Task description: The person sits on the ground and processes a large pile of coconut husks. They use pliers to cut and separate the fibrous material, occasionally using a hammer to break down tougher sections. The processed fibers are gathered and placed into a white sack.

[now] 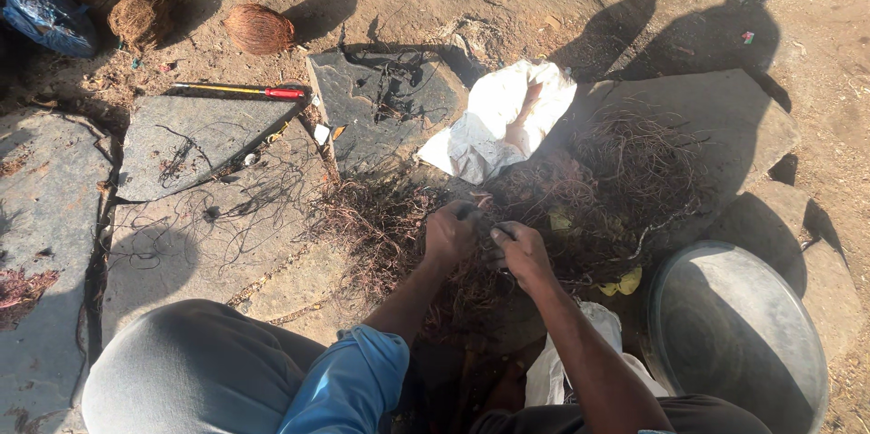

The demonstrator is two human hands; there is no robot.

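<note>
A big mound of thin reddish wire point(598, 180) covers the stone slabs point(190, 139) in front of the seated person, with a dented metal basin point(739, 334) at the right and a white sack point(494, 121) behind the mound. Looser dark strands trail off to the left, toward a red-and-yellow tool point(245, 90) lying near some coconut husks point(258, 28). Both hands work at the near edge of the mound: the step in hand looks like pulling or untangling a strand from the tangle. The left hand point(450, 233) is curled shut around a small dark piece with wire running from it; the right hand point(518, 248) pinches the same bunch just beside it, fingers closed, though glare and shadow make it hard to tell exactly what sits between them. The wire lies under and between both sets of fingertips, touching them. The next move would call for a firm pinch and a steady pull apart.
</note>
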